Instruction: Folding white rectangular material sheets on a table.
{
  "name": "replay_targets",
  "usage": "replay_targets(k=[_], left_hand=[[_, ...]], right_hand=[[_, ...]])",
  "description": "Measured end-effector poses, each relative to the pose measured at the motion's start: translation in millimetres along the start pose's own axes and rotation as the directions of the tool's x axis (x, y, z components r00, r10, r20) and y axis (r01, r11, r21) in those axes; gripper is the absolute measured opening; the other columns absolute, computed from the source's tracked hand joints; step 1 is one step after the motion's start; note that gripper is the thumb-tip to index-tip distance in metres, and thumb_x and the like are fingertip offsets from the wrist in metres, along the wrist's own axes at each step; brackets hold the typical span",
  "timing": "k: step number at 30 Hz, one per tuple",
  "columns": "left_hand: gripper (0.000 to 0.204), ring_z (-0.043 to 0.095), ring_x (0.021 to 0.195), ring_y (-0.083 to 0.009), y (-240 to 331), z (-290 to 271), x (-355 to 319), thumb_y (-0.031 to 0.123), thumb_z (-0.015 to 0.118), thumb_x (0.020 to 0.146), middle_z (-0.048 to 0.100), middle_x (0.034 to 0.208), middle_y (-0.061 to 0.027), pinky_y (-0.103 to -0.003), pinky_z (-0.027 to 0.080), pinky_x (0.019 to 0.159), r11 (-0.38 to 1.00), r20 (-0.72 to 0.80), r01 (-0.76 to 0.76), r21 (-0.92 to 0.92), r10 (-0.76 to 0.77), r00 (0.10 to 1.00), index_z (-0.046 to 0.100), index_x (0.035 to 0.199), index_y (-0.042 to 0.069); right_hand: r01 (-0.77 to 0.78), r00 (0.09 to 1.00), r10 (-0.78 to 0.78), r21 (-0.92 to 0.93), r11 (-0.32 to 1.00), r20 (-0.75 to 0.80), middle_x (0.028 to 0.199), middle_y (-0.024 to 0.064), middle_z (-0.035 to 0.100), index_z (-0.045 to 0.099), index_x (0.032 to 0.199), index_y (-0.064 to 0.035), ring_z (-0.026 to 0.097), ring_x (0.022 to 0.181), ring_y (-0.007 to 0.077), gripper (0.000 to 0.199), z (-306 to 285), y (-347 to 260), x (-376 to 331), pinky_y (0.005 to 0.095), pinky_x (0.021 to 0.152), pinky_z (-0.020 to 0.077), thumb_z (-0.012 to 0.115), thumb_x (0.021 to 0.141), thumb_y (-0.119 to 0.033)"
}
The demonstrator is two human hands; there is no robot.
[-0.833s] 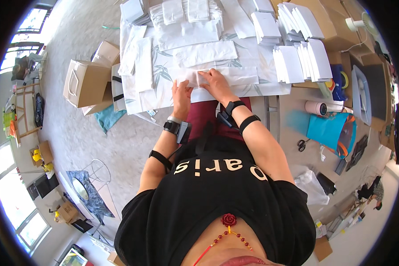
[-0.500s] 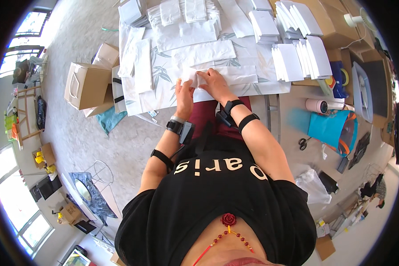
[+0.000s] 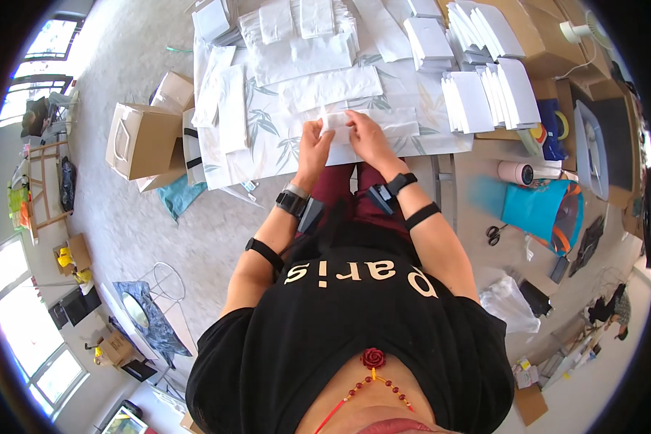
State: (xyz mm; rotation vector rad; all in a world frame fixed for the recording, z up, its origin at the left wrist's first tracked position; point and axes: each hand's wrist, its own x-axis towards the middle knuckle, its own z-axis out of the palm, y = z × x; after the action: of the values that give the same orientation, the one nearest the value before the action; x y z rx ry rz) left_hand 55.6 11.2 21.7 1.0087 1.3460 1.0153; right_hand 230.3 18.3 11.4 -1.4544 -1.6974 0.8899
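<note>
On the leaf-patterned table (image 3: 430,101) lie white strips (image 3: 398,121); cardboard boxes (image 3: 146,141) flank it.

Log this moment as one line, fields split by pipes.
left hand: holds raised part of white strip | right hand: touches same strip | under: leaf-patterned tablecloth | right side: white stacks

a single row of large, pale, upside-down letters (image 3: 350,270) across the chest of a black t-shirt (image 3: 340,329)
</note>
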Motion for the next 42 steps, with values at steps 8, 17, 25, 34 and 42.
replay_targets(k=[8, 17, 25, 34, 42], left_hand=[[0.045, 0.046, 0.142, -0.0399, 17, 13, -6, 0.029, 0.073, 0.094, 0.049, 0.146, -0.0329, -0.040, 0.041, 0.109, 0.950, 0.213, -0.114, 0.292, 0.052, 0.976, 0.060, 0.123, -0.002], [0.042, 0.047, 0.142, -0.0387, 6, 6, -4, 0.030, 0.067, 0.099, 0.049, 0.149, -0.0324, -0.038, 0.043, 0.107, 0.969, 0.133, -0.107, 0.223, 0.078, 0.988, 0.063, 0.127, 0.000], [0.039, 0.050, 0.137, -0.0381, 19, -8, -3, 0.018, 0.061, 0.100, 0.053, 0.148, -0.0222, -0.047, 0.041, 0.111, 0.822, 0.046, -0.322, 0.470, 0.341, 0.939, 0.058, 0.135, 0.001], [0.082, 0.011, 0.159, -0.0315, 6, 1, -8, 0.051, 0.058, 0.099, 0.020, 0.170, -0.0153, -0.054, 0.007, 0.126, 0.278, 0.530, -0.589, 0.759, 0.263, 0.806, 0.029, 0.161, 0.007], [0.084, 0.010, 0.159, -0.0357, -2, 0, -4, 0.056, 0.057, 0.097, 0.019, 0.171, -0.0133, -0.057, 0.007, 0.126, 0.202, 0.586, -0.628, 0.752, 0.233, 0.776, 0.030, 0.162, 0.010]], right_hand=[[-0.433, 0.868, 0.486, 0.323, 0.842, -0.103, 0.087, 0.0133, 0.075, 0.063, 0.118, 0.0021, 0.073, 0.075, 0.0220, 0.036, -27, -2, -7, 0.0369, 0.068, 0.0564, 0.062, 0.103, -0.030], [-0.242, 0.926, 0.228, -0.011, 0.970, -0.299, 0.080, 0.0156, 0.072, 0.062, 0.115, 0.0018, 0.071, 0.077, 0.0347, 0.031, -19, 1, -14, 0.0448, 0.073, 0.0550, 0.067, 0.084, -0.003], [-0.268, 0.918, 0.240, -0.050, 0.962, -0.316, 0.080, 0.0159, 0.070, 0.062, 0.117, 0.0019, 0.070, 0.078, 0.0356, 0.034, -20, 1, -15, 0.0453, 0.073, 0.0544, 0.066, 0.084, -0.002], [-0.278, 0.921, 0.245, -0.070, 0.958, -0.304, 0.082, 0.0168, 0.070, 0.061, 0.119, 0.0028, 0.070, 0.079, 0.0364, 0.035, -18, -1, -18, 0.0451, 0.074, 0.0550, 0.066, 0.084, -0.002], [-0.244, 0.935, 0.186, -0.166, 0.956, -0.302, 0.093, 0.0189, 0.068, 0.060, 0.114, 0.0007, 0.067, 0.088, 0.0395, 0.029, -18, -4, -19, 0.0480, 0.078, 0.0538, 0.066, 0.086, -0.002]])
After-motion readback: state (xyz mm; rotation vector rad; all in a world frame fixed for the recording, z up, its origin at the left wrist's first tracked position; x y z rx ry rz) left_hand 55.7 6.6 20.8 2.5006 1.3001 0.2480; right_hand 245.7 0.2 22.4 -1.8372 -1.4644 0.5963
